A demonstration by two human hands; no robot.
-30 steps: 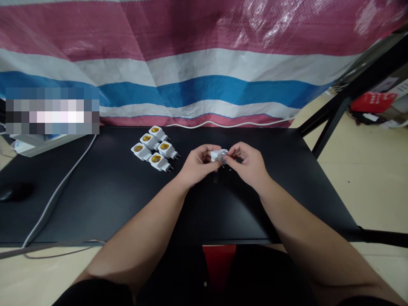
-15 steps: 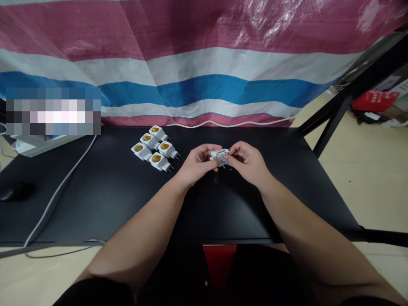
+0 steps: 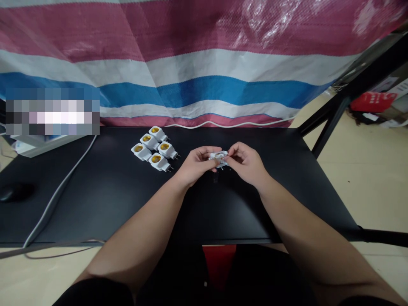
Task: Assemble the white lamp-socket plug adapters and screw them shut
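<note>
Striped woven tarp (image 3: 204, 68) hangs behind a black desk (image 3: 95, 204), where five white plug adapters (image 3: 149, 141) with yellow sockets sit clustered left of centre, prongs pointing right. Near the desk's middle, the left hand (image 3: 199, 163) and right hand (image 3: 247, 163) meet on a sixth adapter (image 3: 219, 158), the grip of each closed and clamped on it. It looks light and stiff, smooth plastic that may slip, with thin metal parts that could bend; its solid body seems the safest hold. A small clear piece (image 3: 216, 179) lies on the desk just below.
</note>
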